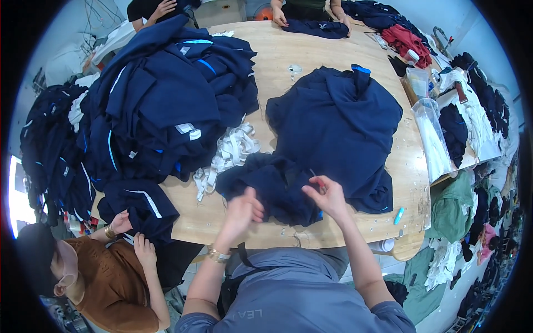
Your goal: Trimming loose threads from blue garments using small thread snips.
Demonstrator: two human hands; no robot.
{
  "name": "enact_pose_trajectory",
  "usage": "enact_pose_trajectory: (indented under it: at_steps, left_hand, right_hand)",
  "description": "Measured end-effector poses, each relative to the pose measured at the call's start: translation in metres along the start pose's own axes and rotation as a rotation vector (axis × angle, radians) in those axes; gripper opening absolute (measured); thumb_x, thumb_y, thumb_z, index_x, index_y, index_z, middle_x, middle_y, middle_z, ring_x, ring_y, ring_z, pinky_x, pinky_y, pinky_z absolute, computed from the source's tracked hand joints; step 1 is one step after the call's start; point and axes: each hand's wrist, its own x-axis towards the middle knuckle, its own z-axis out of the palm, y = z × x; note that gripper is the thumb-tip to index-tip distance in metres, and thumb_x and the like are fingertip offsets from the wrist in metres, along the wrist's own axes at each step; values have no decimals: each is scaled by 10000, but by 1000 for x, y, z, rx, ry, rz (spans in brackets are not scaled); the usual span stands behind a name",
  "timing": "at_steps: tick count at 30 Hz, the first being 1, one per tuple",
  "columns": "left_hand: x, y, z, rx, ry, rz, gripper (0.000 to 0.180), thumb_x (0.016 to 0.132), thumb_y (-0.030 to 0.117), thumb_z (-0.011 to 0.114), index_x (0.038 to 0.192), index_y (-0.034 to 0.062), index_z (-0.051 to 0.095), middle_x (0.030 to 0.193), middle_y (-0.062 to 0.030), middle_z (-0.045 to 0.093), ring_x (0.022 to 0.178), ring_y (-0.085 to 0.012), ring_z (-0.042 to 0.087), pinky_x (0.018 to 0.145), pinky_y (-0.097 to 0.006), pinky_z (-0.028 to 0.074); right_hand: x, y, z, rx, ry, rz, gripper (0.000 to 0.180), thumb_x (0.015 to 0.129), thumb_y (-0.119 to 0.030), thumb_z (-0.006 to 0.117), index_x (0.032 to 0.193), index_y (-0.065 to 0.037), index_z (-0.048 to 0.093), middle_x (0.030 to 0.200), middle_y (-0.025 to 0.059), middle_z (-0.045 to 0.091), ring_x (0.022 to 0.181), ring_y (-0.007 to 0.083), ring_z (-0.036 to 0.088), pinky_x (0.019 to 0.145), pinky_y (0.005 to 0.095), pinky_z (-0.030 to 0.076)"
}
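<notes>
A crumpled navy garment [272, 186] lies at the near edge of the table in front of me. Over its left side is my left hand [245, 214], thumb raised and fingers loosely bent apart, with nothing visible in it. My right hand [327, 195] is at the garment's right side, thumb and fingers closed around a small thin tool with a reddish part; its kind is too small to tell. Just beyond, a larger heap of navy garments [338, 127] with a bright blue patch on top spreads over the table.
A tall navy garment pile [161, 94] fills the table's left, beside tangled white strips [236, 147]. A light-blue marker-like stick [398, 216] lies near the right edge. A co-worker in brown [111, 277] handles navy cloth at left; others work across the table [272, 41].
</notes>
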Motion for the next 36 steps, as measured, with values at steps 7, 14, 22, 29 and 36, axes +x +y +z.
enact_pose_trajectory:
  at_steps: [7,14,22,29,36]
  left_hand:
    - [32,-6,55,-402,-182,-212,534,893,523,446,1069,25,524,993,-98,602,881,-144,583,576,-271,494]
    - [19,37,48,-951,-321,-45,395,894,444,487,1020,83,585,939,-16,621,817,-132,571,677,-263,465]
    - [3,57,47,-1105,-447,117,449,945,415,396,1133,28,523,1100,-80,575,985,-167,544,858,-339,462]
    - [-1,58,52,-1092,-509,188,444,962,401,344,1113,31,538,1070,-89,598,974,-182,569,891,-332,446]
    - [1,64,49,-1064,-406,209,342,963,286,383,1006,18,591,931,-97,649,910,-187,619,873,-335,483]
  right_hand:
    - [-12,21,24,69,-187,-18,333,746,-247,729,669,-19,499,511,16,443,472,87,359,437,278,319]
    - [-6,-1,6,600,-18,253,217,805,-205,698,744,-74,536,584,-92,431,515,-1,355,451,178,257]
    - [1,-55,0,391,310,-57,57,826,-48,631,843,-18,585,596,-92,388,519,-3,301,462,165,231]
    - [-9,-83,-7,-45,73,-479,282,666,-40,690,938,-106,655,667,68,625,515,172,588,478,248,434]
    - [-20,-79,-4,-99,48,-696,283,586,22,648,840,-104,661,658,20,622,504,180,542,484,304,409]
